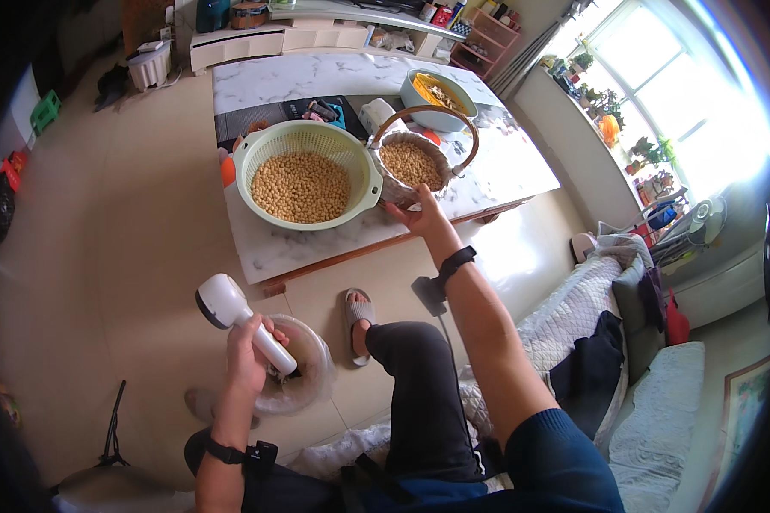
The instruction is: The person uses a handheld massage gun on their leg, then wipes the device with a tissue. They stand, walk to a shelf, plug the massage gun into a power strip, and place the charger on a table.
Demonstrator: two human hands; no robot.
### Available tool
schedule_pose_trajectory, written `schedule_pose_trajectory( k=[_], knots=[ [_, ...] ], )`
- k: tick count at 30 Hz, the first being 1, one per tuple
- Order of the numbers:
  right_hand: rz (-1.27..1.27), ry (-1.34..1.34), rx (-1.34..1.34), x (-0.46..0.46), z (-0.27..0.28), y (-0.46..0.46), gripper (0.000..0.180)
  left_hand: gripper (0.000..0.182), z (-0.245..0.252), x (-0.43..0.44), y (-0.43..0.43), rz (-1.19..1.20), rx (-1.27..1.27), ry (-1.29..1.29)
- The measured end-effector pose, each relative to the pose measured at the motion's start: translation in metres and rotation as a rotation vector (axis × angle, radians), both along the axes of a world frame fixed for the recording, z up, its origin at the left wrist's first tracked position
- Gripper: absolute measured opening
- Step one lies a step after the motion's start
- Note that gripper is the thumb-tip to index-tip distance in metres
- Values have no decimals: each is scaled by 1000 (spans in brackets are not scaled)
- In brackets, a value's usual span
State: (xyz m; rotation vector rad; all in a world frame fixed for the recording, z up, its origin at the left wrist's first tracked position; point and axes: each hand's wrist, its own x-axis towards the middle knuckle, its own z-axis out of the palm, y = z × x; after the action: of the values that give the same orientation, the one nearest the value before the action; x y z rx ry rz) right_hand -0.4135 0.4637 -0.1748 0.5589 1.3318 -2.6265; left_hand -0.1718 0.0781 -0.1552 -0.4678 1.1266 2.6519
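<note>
My left hand (247, 356) is closed around the handle of a white handheld appliance, likely a fabric shaver (228, 298), with a round, dark-faced head. It is above a waste bin lined with a clear bag (314, 385). My right hand (423, 215) touches the near side of a cloth-lined basket (398, 191) with an arched handle; whether its fingers grip the rim is unclear. Soybeans or similar pale beans (412, 163) lie inside the basket. Left of it, a pale green colander (282, 221) contains more beans (301, 186). Both containers stand on a marble-patterned table (263, 253).
A pale blue basin (446, 118) holding a yellow strainer (427, 83) stands behind the basket. A white box (378, 115) sits nearby. A quilt-covered sofa (564, 308) runs along my right. The table's wooden edge (340, 263) faces my knees. A green stool (45, 112) is at far left.
</note>
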Motion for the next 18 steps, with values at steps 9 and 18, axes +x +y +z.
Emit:
schedule_pose_trajectory(
  k=[9,18],
  knots=[
    [-70,-117,-61,-14,23,87,56,20,-2,7,-9,10,22,-38],
    [49,-259,127,-36,35,78,52,19,-10,4,-22,80,-36,-112]
  ],
)
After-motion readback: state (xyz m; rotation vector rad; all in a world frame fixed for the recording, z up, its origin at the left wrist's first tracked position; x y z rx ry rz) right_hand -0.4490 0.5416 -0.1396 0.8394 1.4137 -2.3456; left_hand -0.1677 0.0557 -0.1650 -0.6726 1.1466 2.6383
